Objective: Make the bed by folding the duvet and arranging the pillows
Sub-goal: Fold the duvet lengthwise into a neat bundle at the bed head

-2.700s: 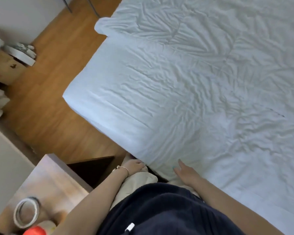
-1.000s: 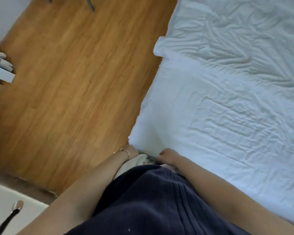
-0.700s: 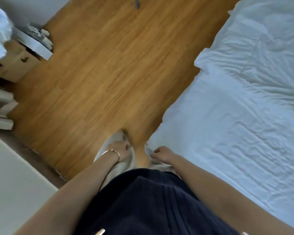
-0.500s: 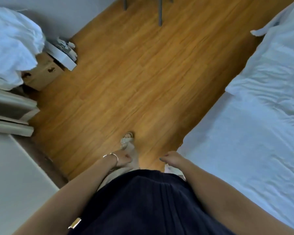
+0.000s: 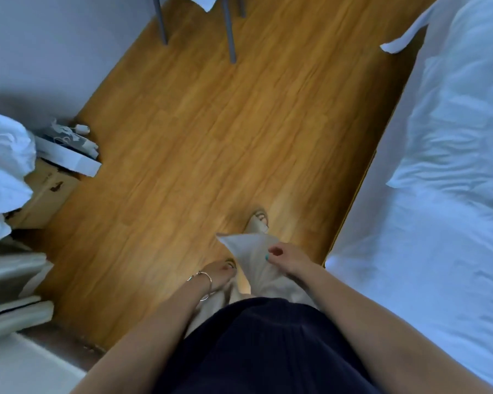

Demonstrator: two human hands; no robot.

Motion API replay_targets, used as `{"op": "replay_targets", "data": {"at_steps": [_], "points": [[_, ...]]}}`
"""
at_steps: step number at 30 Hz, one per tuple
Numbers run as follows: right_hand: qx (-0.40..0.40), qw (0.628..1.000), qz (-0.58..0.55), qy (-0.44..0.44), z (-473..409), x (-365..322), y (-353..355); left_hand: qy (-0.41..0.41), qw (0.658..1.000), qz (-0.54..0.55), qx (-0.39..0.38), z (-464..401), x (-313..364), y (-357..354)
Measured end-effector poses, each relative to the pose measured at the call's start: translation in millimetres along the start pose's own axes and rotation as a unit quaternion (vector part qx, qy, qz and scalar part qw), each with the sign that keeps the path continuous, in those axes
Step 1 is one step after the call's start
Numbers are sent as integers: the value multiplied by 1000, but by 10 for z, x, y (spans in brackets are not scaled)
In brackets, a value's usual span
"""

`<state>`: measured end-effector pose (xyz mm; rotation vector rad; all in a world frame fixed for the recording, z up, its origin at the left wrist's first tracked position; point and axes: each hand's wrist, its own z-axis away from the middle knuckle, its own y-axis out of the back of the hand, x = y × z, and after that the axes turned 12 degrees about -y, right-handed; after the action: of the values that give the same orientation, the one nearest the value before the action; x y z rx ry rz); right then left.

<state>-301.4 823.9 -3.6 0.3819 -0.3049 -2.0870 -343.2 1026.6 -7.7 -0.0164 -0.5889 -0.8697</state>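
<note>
2 hands hang free beside the bed [image 5: 439, 251]: your right hand [image 5: 289, 258] has loosely curled fingers, holding nothing; your left hand's [image 5: 219, 275] fingers cannot be told.

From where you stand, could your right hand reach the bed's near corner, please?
Probably yes: the right hand hangs loose by the trousers, holding nothing, and the bed corner lies just to its right with only bare floor between.
</note>
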Motion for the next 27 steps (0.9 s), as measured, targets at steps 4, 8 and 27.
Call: {"op": "replay_targets", "data": {"at_steps": [4,8,27], "points": [[-66,996,-4,-62,-370,-86,536,9,999,-44,-29,-521,354,521],[-24,991,-119,-59,-845,-382,1615,7,996,-73,-40,-1123,1005,1180],[-36,961,-244,-125,-2785,-1166,5723,-101,969,-211,-79,-4146,4931,4170]]}}
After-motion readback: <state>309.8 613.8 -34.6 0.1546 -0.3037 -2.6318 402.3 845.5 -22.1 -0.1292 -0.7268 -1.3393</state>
